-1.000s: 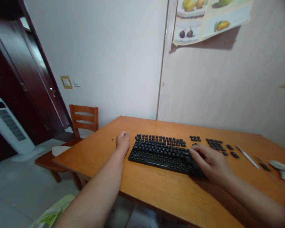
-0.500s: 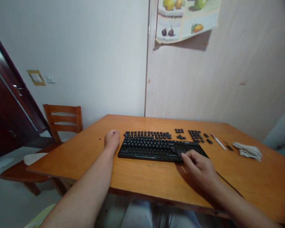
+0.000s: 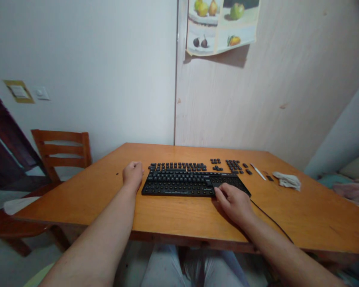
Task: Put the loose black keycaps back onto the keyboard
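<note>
A black keyboard (image 3: 179, 187) lies flat on the wooden table (image 3: 167, 217). Several of its upper rows carry keycaps, while bare key posts show in the front rows and on the right. My left hand (image 3: 133, 175) is a closed fist resting on the table by the keyboard's left edge; its inside is hidden. Over the keyboard's lower right part, my right hand (image 3: 233, 202) is closed, fingers curled and thumb tip at the keys. Anything it pinches is too small or hidden to make out. Loose black keycaps (image 3: 185, 166) lie in rows behind the keyboard.
More loose keycaps (image 3: 233, 165) sit at the back right, near a white pen-like stick (image 3: 258, 172), a small dark piece (image 3: 269, 178) and a crumpled cloth (image 3: 287, 181). A cable (image 3: 272, 219) runs off the front edge. A wooden chair (image 3: 61, 149) stands left.
The camera view has turned right, so everything appears further left. Both hands keep nearly the same places at the keyboard, the left still a fist, the right still curled.
</note>
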Available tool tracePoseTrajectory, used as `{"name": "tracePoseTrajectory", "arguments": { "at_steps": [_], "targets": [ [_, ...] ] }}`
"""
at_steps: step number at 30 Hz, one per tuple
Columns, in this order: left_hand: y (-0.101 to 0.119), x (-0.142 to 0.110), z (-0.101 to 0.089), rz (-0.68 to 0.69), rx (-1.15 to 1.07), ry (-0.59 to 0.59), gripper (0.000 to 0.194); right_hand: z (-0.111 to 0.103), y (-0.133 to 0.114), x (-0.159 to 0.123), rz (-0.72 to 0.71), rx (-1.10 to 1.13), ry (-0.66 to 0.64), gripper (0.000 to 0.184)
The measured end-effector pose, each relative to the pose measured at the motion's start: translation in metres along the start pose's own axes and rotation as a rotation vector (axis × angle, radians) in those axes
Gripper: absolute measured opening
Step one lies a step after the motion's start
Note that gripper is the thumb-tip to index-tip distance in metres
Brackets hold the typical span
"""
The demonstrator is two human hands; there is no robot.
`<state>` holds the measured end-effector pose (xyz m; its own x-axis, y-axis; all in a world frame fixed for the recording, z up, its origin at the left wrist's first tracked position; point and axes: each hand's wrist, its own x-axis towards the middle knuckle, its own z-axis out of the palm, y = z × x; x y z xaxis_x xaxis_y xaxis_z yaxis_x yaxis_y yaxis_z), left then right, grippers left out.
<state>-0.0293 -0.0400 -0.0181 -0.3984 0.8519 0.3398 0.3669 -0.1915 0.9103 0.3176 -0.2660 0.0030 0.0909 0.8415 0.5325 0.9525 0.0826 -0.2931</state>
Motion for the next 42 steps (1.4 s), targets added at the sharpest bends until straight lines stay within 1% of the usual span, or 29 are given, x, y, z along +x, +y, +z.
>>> {"name": "tracePoseTrajectory", "arguments": {
  "at_steps": [5, 9, 13, 17, 25, 30, 33, 42],
  "targets": [
    [0.003, -0.004, -0.001, -0.014, -0.048, -0.024, 0.025, 0.003, 0.007, 0.000, 0.015, -0.011, 0.030, 0.033],
    [0.010, -0.009, -0.001, -0.043, -0.147, -0.069, 0.025, 0.004, 0.011, 0.000, -0.003, -0.006, 0.029, 0.030],
    [0.016, -0.012, -0.001, -0.094, -0.263, -0.171, 0.026, 0.006, 0.012, 0.001, -0.009, -0.034, -0.014, 0.025],
    [0.017, -0.013, 0.000, -0.101, -0.285, -0.223, 0.026, 0.006, 0.012, 0.001, -0.003, -0.072, -0.085, 0.025],
    [0.015, -0.013, 0.000, -0.076, -0.225, -0.263, 0.027, 0.007, 0.012, 0.000, -0.016, -0.077, -0.110, 0.026],
    [0.009, -0.008, 0.001, 0.010, -0.140, -0.222, 0.028, 0.005, 0.010, 0.001, -0.007, -0.051, -0.111, 0.024],
    [0.003, -0.004, 0.003, 0.040, -0.098, -0.238, 0.028, 0.004, 0.009, 0.002, 0.002, -0.034, -0.111, 0.023],
    [0.004, -0.003, 0.002, 0.060, -0.049, -0.272, 0.027, 0.006, 0.009, 0.003, 0.018, -0.050, -0.113, 0.021]
  ]
}}
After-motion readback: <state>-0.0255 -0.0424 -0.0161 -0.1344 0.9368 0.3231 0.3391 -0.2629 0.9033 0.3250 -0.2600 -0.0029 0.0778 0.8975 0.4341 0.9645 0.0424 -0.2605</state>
